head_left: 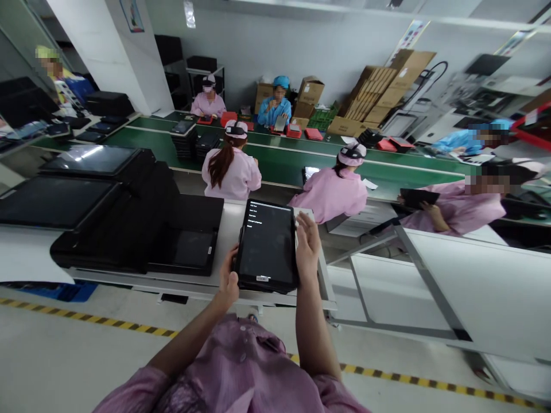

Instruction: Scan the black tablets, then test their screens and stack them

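Observation:
A black tablet (267,246) is in front of me, its lit screen showing a short text menu at the top and a small white label at the bottom edge. My left hand (229,276) grips its left side, thumb near the lower corner. Along the right edge lies my right hand (307,246), its bent fingers against the tablet's side. Other dark tablets seem to lie under this one, though mostly hidden. To the left, a black tray (185,215) holds a tablet with a white label (189,246).
A white bench (232,215) carries stacked black trays and tablets (55,201) on the left. White panels (465,275) stand at right. Beyond, co-workers sit along a green conveyor (279,163); a co-worker (451,201) at right holds a dark tablet. Cardboard boxes (374,86) stand behind.

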{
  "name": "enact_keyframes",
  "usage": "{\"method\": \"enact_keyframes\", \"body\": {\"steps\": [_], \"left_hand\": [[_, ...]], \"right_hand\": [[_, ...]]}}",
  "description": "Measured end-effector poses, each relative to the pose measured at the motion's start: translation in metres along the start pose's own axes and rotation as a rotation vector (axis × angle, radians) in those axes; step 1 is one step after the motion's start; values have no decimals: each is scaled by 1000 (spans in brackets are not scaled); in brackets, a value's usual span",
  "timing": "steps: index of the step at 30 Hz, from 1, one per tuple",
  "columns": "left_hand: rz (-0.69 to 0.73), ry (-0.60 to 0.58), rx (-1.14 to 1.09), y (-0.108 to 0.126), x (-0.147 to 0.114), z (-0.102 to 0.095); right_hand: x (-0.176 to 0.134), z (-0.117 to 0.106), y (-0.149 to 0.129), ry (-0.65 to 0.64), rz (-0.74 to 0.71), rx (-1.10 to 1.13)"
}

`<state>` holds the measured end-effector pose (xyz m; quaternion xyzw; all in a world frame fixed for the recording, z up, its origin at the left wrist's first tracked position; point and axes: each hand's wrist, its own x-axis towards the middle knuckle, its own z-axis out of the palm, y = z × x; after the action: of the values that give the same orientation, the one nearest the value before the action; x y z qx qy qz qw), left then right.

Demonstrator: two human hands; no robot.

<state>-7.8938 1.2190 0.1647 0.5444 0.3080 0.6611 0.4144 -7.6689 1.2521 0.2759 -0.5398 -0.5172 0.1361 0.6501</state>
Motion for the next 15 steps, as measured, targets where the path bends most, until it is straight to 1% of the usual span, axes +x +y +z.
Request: {"method": "enact_keyframes", "body": {"steps": [3, 6, 9, 15], "left_hand": [[1, 40, -17, -2, 0, 4], [10, 81, -16, -5, 1, 8], [-12, 82, 3, -6, 1, 10], [-32, 87, 6, -7, -1, 10]], "right_hand": [[-1, 6, 23, 21, 39, 102], [0, 6, 36, 6, 46, 132], [1, 4, 39, -13, 64, 141], [0, 2, 35, -23, 124, 141]]}}
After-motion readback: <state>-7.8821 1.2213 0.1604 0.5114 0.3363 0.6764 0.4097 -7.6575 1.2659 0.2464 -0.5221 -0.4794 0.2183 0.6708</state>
